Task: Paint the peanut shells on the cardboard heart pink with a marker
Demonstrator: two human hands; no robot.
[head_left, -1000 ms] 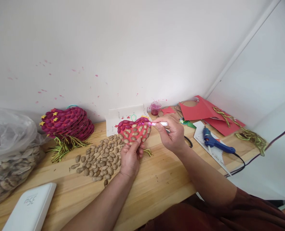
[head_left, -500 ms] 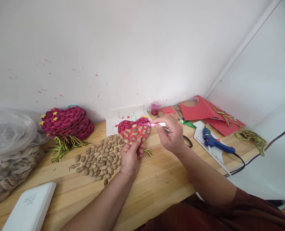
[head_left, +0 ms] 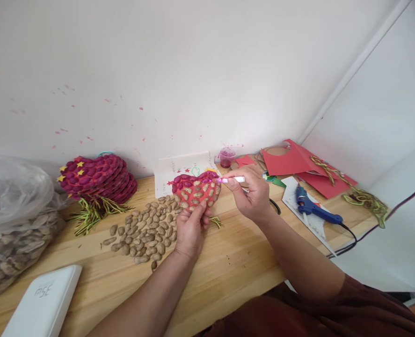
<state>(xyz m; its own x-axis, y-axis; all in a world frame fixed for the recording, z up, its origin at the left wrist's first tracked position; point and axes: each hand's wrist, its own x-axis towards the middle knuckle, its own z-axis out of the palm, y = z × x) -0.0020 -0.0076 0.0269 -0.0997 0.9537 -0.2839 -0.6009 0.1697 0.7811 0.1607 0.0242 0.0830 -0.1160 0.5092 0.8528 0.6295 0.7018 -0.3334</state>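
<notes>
My left hand (head_left: 190, 229) grips the lower tip of a red heart-shaped card (head_left: 195, 188) covered with tan seeds, its top rows painted magenta. It holds the heart upright above the wooden table (head_left: 228, 267). My right hand (head_left: 251, 195) pinches a white-handled paintbrush (head_left: 232, 179). The pink tip of the brush touches the heart's upper right edge. A loose pile of tan seeds (head_left: 144, 230) lies on the table just left of my left hand.
A stack of finished magenta hearts (head_left: 98, 177) with yellow stars stands at the left. A plastic bag of seeds (head_left: 10, 234) and a white box (head_left: 40, 302) sit far left. A small paint cup (head_left: 226, 157), red paper (head_left: 294, 161), and blue glue gun (head_left: 314, 208) lie to the right.
The brush tip has shifted slightly along the heart's upper right edge. Both hands otherwise stay in place.
</notes>
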